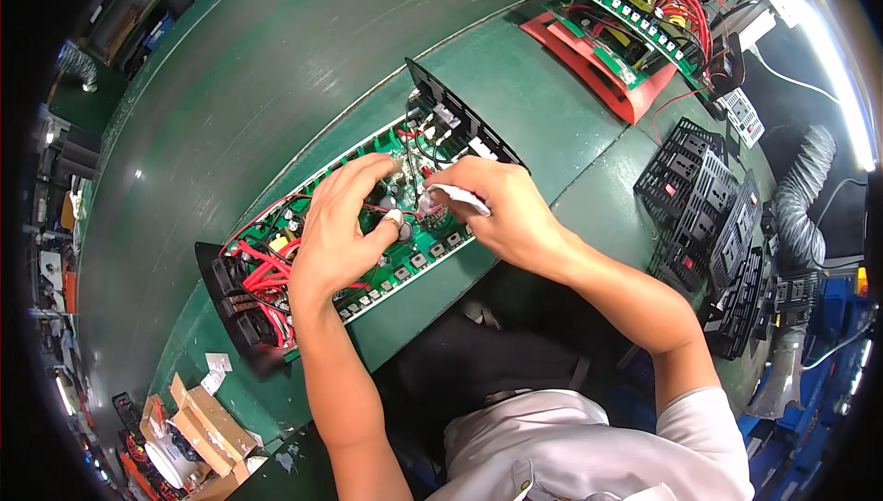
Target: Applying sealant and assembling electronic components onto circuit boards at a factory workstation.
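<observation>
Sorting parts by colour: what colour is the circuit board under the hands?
Green circuit board, clearest in the head view.

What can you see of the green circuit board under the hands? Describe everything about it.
The green circuit board is long and narrow, lying flat and diagonally on the green bench, a black end panel at each end. It carries small components, red wires at its near-left end and black wires farther along. Both hands rest on its middle.

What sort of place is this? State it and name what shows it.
Most likely an electronics assembly bench. Both hands, left hand and right hand, work on a green circuit board with red wires; another wired board and stacked black socket panels lie on the green worktable.
</observation>
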`<state>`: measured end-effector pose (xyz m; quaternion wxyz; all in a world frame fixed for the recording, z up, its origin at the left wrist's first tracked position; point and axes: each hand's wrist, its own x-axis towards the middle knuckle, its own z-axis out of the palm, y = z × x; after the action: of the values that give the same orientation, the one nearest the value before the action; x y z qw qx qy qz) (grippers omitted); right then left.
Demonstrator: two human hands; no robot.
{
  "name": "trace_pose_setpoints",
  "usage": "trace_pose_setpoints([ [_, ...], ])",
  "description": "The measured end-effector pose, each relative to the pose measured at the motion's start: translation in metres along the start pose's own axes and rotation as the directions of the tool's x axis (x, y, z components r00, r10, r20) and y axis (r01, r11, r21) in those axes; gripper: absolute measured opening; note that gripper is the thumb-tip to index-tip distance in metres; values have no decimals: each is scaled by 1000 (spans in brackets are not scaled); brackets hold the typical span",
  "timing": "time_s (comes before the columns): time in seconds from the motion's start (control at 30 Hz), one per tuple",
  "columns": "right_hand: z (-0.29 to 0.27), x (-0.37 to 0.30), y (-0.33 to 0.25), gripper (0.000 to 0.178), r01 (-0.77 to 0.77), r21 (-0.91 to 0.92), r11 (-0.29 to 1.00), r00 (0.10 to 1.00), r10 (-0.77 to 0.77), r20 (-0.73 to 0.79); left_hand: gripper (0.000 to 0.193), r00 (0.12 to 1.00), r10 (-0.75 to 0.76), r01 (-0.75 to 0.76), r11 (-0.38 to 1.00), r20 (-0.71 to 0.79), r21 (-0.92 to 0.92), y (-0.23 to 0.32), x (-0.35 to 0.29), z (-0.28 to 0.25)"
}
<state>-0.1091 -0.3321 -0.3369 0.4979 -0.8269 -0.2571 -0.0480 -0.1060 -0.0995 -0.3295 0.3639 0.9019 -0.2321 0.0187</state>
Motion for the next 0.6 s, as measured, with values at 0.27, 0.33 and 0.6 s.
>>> trace_pose_setpoints([
  [0.27,-41,20,-28,15,-303,581,756,920,391,-30,63,990,-122,116,990,-76,-79,-2,-5,2],
  [0.33,-48,22,-11,20,-294,734,613,896,444,-12,62,986,-137,128,987,-90,-94,-3,-4,3],
  [0.6,-70,35,19,28,-124,613,780,748,480,-459,60,979,-168,144,972,-118,-186,-1,-1,2],
])
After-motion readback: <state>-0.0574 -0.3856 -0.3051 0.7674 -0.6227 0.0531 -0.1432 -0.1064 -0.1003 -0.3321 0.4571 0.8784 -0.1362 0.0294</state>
